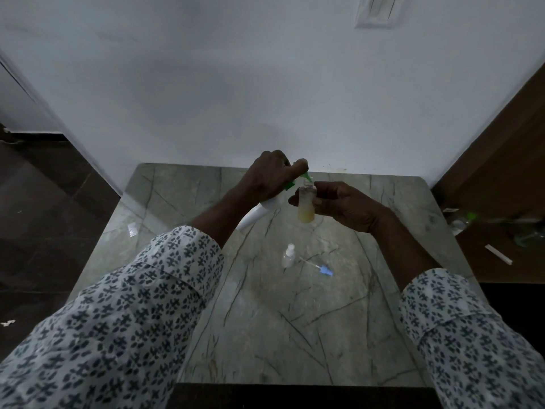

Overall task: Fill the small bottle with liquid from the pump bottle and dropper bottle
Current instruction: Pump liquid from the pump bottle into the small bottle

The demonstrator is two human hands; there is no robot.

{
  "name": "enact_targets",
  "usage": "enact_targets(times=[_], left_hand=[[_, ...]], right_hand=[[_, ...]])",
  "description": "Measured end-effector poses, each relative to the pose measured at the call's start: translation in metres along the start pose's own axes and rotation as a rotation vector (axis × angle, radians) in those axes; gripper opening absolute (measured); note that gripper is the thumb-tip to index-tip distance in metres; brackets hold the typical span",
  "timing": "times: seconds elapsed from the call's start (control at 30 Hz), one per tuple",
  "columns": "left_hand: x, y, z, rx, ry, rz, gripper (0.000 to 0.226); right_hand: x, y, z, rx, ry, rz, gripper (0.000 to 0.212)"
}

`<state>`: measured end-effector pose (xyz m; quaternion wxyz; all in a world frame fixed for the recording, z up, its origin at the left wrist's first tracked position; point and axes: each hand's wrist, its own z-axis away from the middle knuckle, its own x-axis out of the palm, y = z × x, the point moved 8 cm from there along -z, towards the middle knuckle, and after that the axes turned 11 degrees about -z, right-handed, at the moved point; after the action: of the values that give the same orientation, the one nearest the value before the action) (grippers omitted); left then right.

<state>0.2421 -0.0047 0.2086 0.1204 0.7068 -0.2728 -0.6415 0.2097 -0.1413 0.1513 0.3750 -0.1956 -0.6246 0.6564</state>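
My left hand [269, 175] grips a white pump bottle [259, 212] with a green pump head, tilted so its nozzle points into the mouth of a small clear bottle [306, 203]. A finger of that hand presses on the green pump top. My right hand [345, 206] holds the small bottle upright above the table; its lower part holds a pale yellowish liquid. A small clear dropper bottle [288, 255] with a white cap lies on the table below the hands. Next to it lies a thin tube with a blue cap [320, 268].
The marble table [295, 335] stands against a white wall [265, 84]. At the right is a wooden surface [501, 249] with a white stick [498, 254] and a clear item with a green cap [463, 221]. Dark floor lies to the left.
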Motion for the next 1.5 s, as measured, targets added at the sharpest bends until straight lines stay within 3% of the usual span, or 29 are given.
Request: enact_targets(times=[0.1, 0.23, 0.37, 0.5, 0.6, 0.7, 0.9, 1.0, 1.3, 1.5], left_hand=[[-0.001, 0.001, 0.003, 0.006, 0.002, 0.008, 0.068], [-0.004, 0.001, 0.006, -0.002, 0.016, -0.016, 0.090], [-0.005, 0.001, 0.008, -0.021, 0.034, -0.034, 0.093], [-0.005, 0.003, 0.010, -0.017, 0.034, -0.013, 0.081], [-0.006, 0.006, 0.013, -0.004, 0.043, -0.007, 0.066], [-0.006, 0.007, 0.013, 0.001, 0.039, 0.003, 0.070], [-0.008, 0.005, 0.017, -0.005, 0.058, -0.032, 0.090], [-0.007, 0.006, 0.018, -0.002, 0.061, -0.031, 0.087], [-0.005, 0.004, 0.020, 0.031, 0.083, 0.027, 0.075], [-0.007, -0.002, 0.029, -0.013, 0.098, 0.125, 0.066]], right_hand=[[0.002, 0.001, 0.001, 0.011, -0.004, -0.005, 0.050], [0.003, -0.001, 0.003, 0.004, 0.003, 0.004, 0.063], [0.003, -0.002, 0.005, 0.004, -0.008, -0.014, 0.059], [0.005, -0.001, 0.006, 0.011, 0.007, 0.012, 0.043], [0.008, 0.003, 0.007, 0.028, 0.001, -0.007, 0.048], [0.012, 0.003, 0.008, 0.030, -0.001, -0.032, 0.061], [0.012, -0.001, 0.011, 0.016, 0.014, -0.005, 0.062], [0.014, -0.003, 0.013, 0.019, 0.013, 0.017, 0.065], [0.015, 0.005, 0.011, 0.030, 0.025, 0.061, 0.039], [0.016, -0.004, 0.012, -0.014, 0.061, 0.086, 0.036]])
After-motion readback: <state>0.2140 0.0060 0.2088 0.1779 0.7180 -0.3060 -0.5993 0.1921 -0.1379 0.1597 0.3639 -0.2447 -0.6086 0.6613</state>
